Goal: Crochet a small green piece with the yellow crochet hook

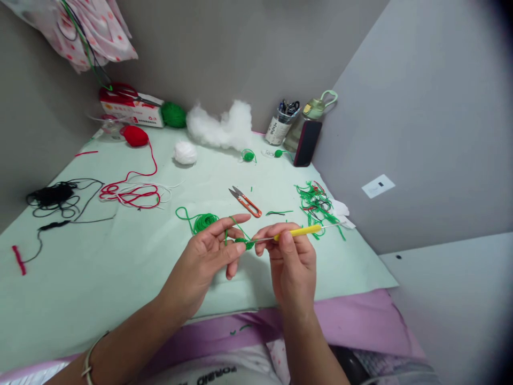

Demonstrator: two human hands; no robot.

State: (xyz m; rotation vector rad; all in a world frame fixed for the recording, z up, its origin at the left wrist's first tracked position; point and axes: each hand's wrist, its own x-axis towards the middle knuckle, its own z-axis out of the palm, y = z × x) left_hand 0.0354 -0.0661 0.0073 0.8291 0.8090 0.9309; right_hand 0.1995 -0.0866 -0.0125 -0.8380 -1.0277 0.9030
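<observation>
My left hand [208,254] pinches a small green crochet piece [245,243] between thumb and fingers, with green yarn running over its index finger to a loose green yarn pile [202,221] on the table. My right hand [290,262] is closed around a yellow-handled crochet hook [298,232], whose metal tip sits in the green piece. Both hands hover just above the pale green table cover [100,267], near its front edge.
Orange thread snips [246,201] lie just beyond the hands. Green yarn scraps [318,206] sit at the right, red yarn [132,193] and black yarn [54,197] at the left. At the back are white stuffing [220,127], a green ball [173,114], a phone [307,143] and a bottle [315,109].
</observation>
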